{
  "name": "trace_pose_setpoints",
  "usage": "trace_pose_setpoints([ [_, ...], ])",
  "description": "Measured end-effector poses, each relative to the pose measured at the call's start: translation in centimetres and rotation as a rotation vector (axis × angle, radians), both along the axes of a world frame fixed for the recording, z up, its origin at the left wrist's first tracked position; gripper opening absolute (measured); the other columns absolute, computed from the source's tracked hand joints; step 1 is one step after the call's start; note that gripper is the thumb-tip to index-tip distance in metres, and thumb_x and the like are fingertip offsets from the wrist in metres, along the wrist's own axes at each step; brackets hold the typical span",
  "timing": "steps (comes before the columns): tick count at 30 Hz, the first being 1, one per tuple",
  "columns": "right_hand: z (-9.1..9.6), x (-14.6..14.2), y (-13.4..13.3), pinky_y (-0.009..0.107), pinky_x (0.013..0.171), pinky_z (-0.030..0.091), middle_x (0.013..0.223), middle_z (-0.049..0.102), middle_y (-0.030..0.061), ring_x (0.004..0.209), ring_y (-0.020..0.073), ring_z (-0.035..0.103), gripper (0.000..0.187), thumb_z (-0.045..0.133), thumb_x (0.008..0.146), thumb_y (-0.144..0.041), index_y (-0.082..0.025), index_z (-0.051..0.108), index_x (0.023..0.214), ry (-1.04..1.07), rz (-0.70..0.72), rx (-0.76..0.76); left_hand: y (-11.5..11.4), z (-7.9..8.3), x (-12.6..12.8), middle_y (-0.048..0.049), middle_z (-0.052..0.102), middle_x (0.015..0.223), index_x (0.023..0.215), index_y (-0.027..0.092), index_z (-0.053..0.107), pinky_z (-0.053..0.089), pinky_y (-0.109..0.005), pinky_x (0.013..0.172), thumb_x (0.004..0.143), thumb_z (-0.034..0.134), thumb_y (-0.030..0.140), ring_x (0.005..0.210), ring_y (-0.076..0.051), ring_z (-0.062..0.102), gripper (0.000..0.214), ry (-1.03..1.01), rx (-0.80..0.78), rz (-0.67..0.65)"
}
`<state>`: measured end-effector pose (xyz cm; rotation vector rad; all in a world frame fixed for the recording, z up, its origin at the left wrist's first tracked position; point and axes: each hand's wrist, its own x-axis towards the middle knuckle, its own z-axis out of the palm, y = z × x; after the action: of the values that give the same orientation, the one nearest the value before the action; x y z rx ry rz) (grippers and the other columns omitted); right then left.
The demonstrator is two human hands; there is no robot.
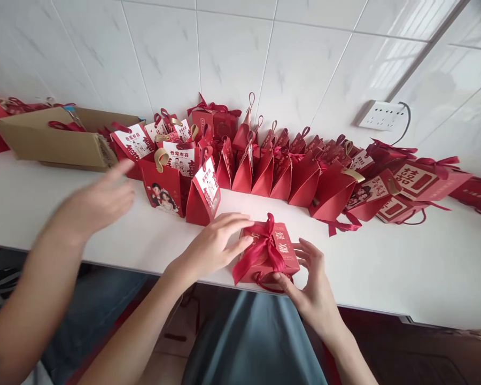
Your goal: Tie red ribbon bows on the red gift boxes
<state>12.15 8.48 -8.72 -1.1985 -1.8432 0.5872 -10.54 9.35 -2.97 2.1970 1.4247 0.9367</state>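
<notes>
A red gift box (pixel 287 233) with gold-toned characters lies flat near the table's front edge. Its dark red satin ribbon (pixel 269 243) is tied in a bow on top, and a red cord (pixel 270 286) shows at the front side. My left hand (pixel 212 246) is at the box's left edge, fingers stretched out and thumb apart, close to the bow. My right hand (pixel 311 286) holds the box's front right corner, with the thumb at the front and the fingers along the right side.
A co-worker's blurred hand (pixel 96 200) reaches in from the left. Behind the box stand open red gift bags (pixel 162 184) and a row of red triangular boxes (pixel 262 174). A cardboard box (pixel 60 144) stands back left; more ribboned boxes (pixel 419 179) are stacked right. A power socket (pixel 380 115) is on the wall.
</notes>
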Motion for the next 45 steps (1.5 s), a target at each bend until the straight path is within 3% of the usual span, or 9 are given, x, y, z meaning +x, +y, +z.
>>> trace_pose_setpoints([
  [4,-0.2,1.4,0.9,0.053,0.090,0.049,0.123,0.048,0.0156,0.111,0.0292,0.055,0.055,0.055,0.086,-0.045,-0.025,0.031,0.131,0.051,-0.058,-0.021,-2.7,-0.3,0.4,-0.0080,0.061,0.114,0.113,0.022,0.061,0.043,-0.033,0.095,0.092,0.042,0.033,0.108,-0.021,0.057,0.030,0.017,0.014,0.074],
  [8,0.1,2.7,1.4,0.056,0.104,0.038,0.146,0.030,0.0148,0.132,0.0319,0.037,0.077,0.060,0.083,-0.048,-0.031,0.017,0.143,0.088,0.213,-0.101,-5.0,0.0,0.2,-0.0058,0.061,0.112,0.087,0.022,0.062,0.044,-0.028,0.088,0.091,0.044,0.033,0.105,-0.021,0.058,0.021,-0.070,-0.078,0.053],
  [11,0.4,2.8,1.7,0.055,0.106,0.035,0.152,0.021,0.0136,0.137,0.0338,0.031,0.095,0.067,0.076,-0.052,-0.034,0.006,0.147,0.116,0.384,-0.164,-5.0,0.1,0.3,-0.0021,0.065,0.092,0.076,0.022,0.054,0.045,-0.024,0.075,0.091,0.042,0.041,0.088,-0.018,0.061,0.027,-0.175,-0.256,0.141],
  [15,1.0,1.9,2.0,0.054,0.107,0.034,0.151,0.019,0.0128,0.137,0.0326,0.029,0.109,0.076,0.070,-0.042,-0.036,-0.001,0.146,0.082,0.388,-0.176,-4.0,-0.1,1.1,0.0025,0.059,0.065,0.075,0.022,0.048,0.041,-0.024,0.060,0.085,0.047,0.057,0.066,-0.016,0.058,0.036,-0.269,-0.472,0.312],
  [21,1.2,0.7,2.4,0.052,0.099,0.044,0.141,0.032,0.0144,0.123,0.0292,0.049,0.103,0.076,0.071,-0.033,-0.036,0.005,0.145,0.165,0.360,-0.268,-4.3,-0.9,2.2,0.0024,0.062,0.060,0.066,0.021,0.044,0.042,-0.024,0.057,0.085,0.048,0.055,0.053,-0.013,0.056,0.040,-0.428,-0.609,0.198],
  [28,0.6,0.7,2.9,0.051,0.095,0.048,0.148,0.024,0.0138,0.133,0.0332,0.035,0.107,0.079,0.067,-0.032,-0.038,0.008,0.146,0.155,0.314,-0.121,-6.1,-2.2,3.0,-0.0011,0.068,0.063,0.071,0.021,0.051,0.046,-0.027,0.066,0.089,0.048,0.046,0.061,-0.016,0.064,0.031,-0.659,-0.665,0.024],
  [36,0.4,1.0,3.2,0.048,0.100,0.046,0.148,0.026,0.0120,0.136,0.0313,0.032,0.102,0.077,0.070,-0.028,-0.039,0.010,0.146,0.120,0.376,0.028,-6.3,-3.1,2.0,-0.0025,0.069,0.071,0.071,0.019,0.056,0.046,-0.025,0.071,0.090,0.047,0.042,0.069,-0.016,0.065,0.032,-0.592,-0.736,-0.052],
  [41,0.6,1.4,3.6,0.049,0.103,0.043,0.149,0.024,0.0118,0.136,0.0307,0.031,0.097,0.074,0.072,-0.026,-0.036,0.013,0.146,0.115,0.374,0.068,-6.2,-2.9,-0.4,-0.0027,0.069,0.080,0.074,0.018,0.060,0.046,-0.024,0.072,0.090,0.046,0.042,0.077,-0.017,0.064,0.031,-0.343,-0.822,-0.064],
  [45,1.3,1.5,3.7,0.048,0.103,0.043,0.148,0.026,0.0124,0.135,0.0304,0.033,0.095,0.073,0.072,-0.024,-0.035,0.014,0.146,0.103,0.356,0.106,-5.7,-1.1,-2.1,-0.0006,0.066,0.076,0.074,0.020,0.057,0.044,-0.024,0.070,0.090,0.043,0.049,0.076,-0.017,0.062,0.036,-0.205,-0.717,0.120],
])
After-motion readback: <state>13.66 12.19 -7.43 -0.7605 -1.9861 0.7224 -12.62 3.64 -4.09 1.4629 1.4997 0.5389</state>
